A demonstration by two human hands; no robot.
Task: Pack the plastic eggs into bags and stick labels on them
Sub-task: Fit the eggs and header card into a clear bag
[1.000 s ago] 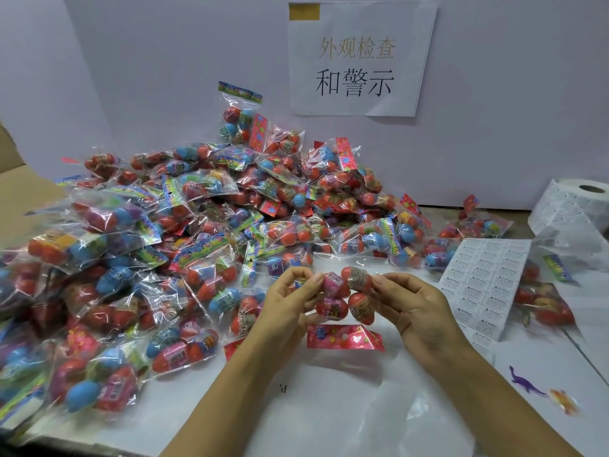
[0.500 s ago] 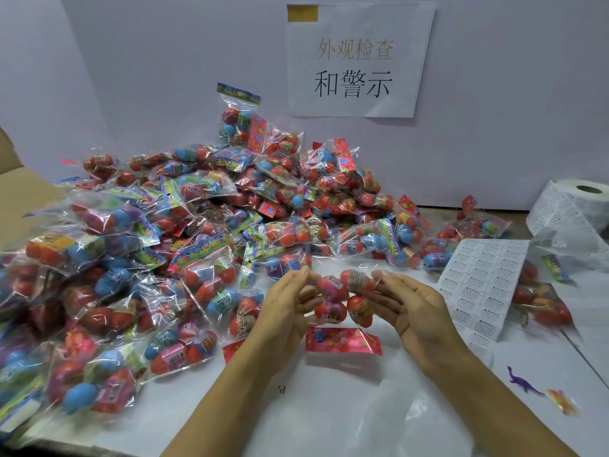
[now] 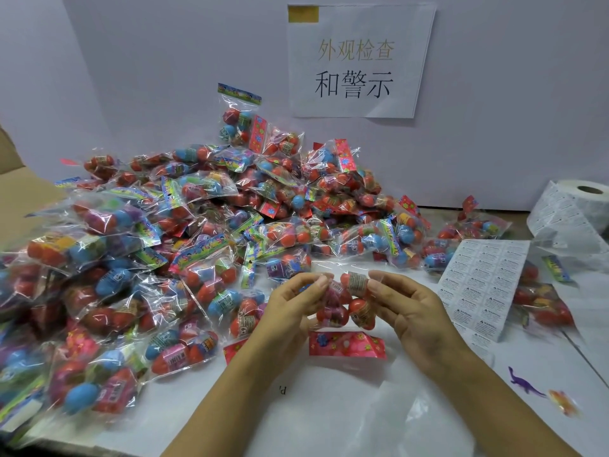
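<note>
Heaped bagged eggs [image 3: 184, 258] block left; label sheet [image 3: 481, 288] crowds right.

Two bare forearms are being shown, entering from the lower edge of the head view. No sleeve, glove, watch, ring or bracelet is being worn on any visible part. The left hand [image 3: 290, 303] and the right hand [image 3: 413, 311] are both being presented uncovered to the wrist. The fingernails [image 3: 320, 282] are being kept short and unpainted. No markings are being displayed on either forearm.
</note>
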